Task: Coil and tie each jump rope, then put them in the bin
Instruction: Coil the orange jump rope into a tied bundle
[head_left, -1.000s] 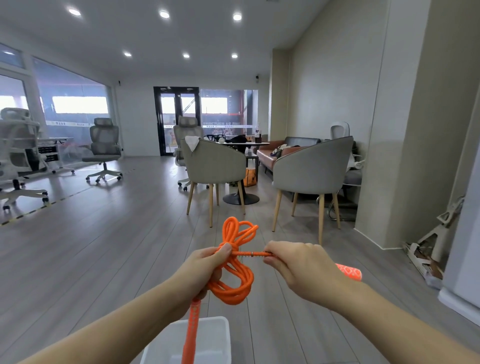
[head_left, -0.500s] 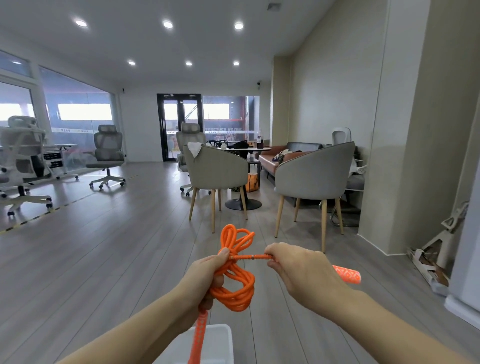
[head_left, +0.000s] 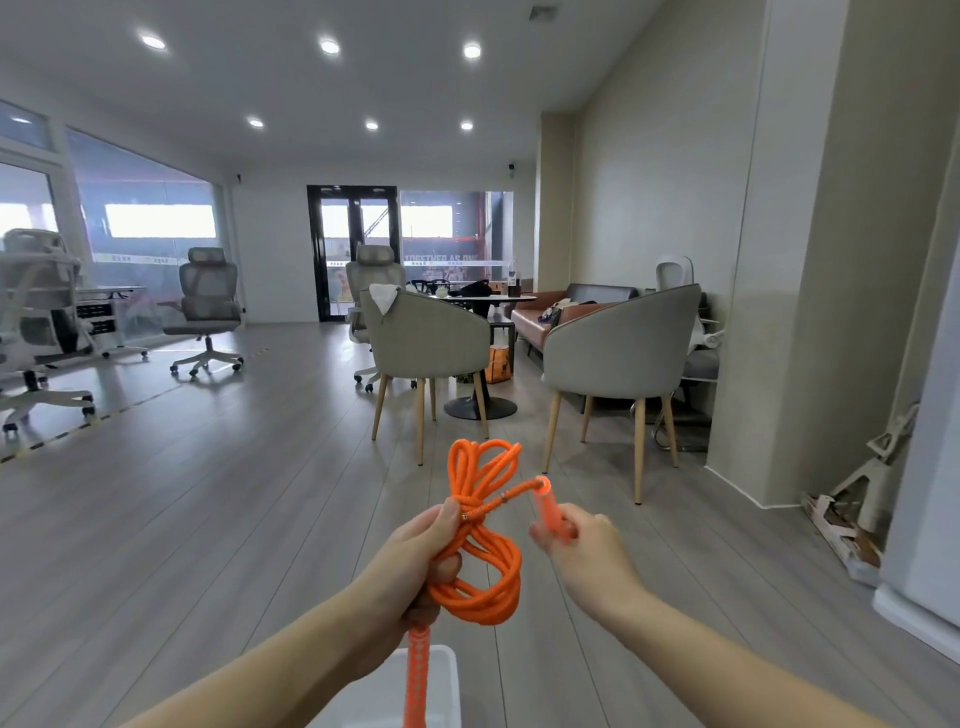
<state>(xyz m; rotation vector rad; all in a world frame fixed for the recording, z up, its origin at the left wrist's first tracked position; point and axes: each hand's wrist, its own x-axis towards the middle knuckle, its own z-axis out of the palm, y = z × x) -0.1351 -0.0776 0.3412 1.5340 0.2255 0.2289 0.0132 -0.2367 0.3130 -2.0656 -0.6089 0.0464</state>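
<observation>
The left hand clamps its grip around the middle of the coiled orange jump rope, held in mid-air at lower centre of the frame; loops stick out above and below the fist, and one handle hangs straight down over the white bin at the bottom edge. The right hand, just right of the coil, pinches the other handle — tilted nearly upright, its short tail of cord running left and down into the wrap. The bundle's long axis runs roughly vertical, so dropping it into the bin is probably a straight lowering — the left hand is nearer.
</observation>
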